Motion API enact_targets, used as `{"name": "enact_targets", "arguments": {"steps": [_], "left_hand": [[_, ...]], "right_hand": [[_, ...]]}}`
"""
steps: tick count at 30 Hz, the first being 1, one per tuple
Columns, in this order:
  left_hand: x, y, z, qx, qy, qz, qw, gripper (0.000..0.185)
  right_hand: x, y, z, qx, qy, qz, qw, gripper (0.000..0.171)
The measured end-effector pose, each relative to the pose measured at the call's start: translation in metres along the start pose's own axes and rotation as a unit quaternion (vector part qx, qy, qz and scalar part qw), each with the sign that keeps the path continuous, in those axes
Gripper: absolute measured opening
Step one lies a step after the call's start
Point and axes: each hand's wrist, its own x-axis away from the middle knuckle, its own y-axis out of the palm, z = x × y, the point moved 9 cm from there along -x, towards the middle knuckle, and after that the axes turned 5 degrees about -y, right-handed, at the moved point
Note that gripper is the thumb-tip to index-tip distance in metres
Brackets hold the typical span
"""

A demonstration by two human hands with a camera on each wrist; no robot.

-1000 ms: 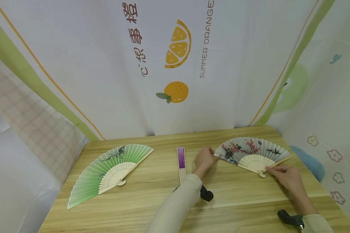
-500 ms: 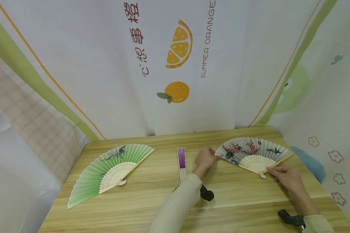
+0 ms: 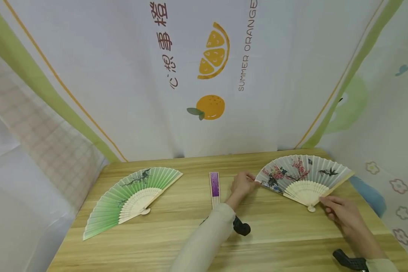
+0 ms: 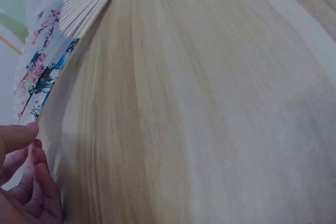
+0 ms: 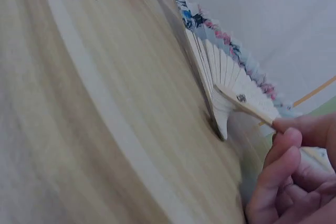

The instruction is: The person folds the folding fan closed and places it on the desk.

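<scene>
The floral fan (image 3: 302, 177) has tilted up off the table (image 3: 190, 234); the left hand (image 3: 242, 184) pinches its left edge, the right hand (image 3: 340, 213) its right guard stick.

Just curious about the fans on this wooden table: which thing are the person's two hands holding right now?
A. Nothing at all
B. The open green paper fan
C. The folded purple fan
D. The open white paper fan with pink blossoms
D: the left hand pinches one end rib and the right hand the other rib of the open white paper fan with pink blossoms; the others lie untouched.
</scene>
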Motion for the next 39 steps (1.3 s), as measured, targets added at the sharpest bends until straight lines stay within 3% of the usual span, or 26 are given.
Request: {"name": "enact_targets", "arguments": {"steps": [4,11,17,20,33,39], "left_hand": [[0.005,-0.005,0.005,0.01,0.02,-0.011,0.9997,0.016],[0.006,-0.01,0.004,0.034,0.026,-0.014,0.999,0.013],[0.003,-0.014,0.002,0.053,0.023,-0.009,0.9983,0.012],[0.003,-0.019,0.005,0.056,0.039,-0.008,0.9976,0.012],[0.022,-0.066,0.013,0.074,0.097,-0.006,0.9925,0.013],[0.032,-0.091,0.006,0.07,0.123,0.006,0.99,0.012]], "right_hand": [[0.003,0.002,-0.002,-0.026,-0.005,-0.012,1.0,0.012],[0.007,0.005,-0.001,-0.081,-0.027,-0.024,0.996,0.013],[0.007,0.01,-0.005,-0.098,-0.039,-0.018,0.994,0.012],[0.007,0.013,-0.009,-0.096,-0.046,-0.017,0.994,0.011],[0.015,0.052,-0.02,-0.141,-0.108,-0.047,0.983,0.014],[0.019,0.075,-0.02,-0.131,-0.118,-0.052,0.983,0.015]]}}
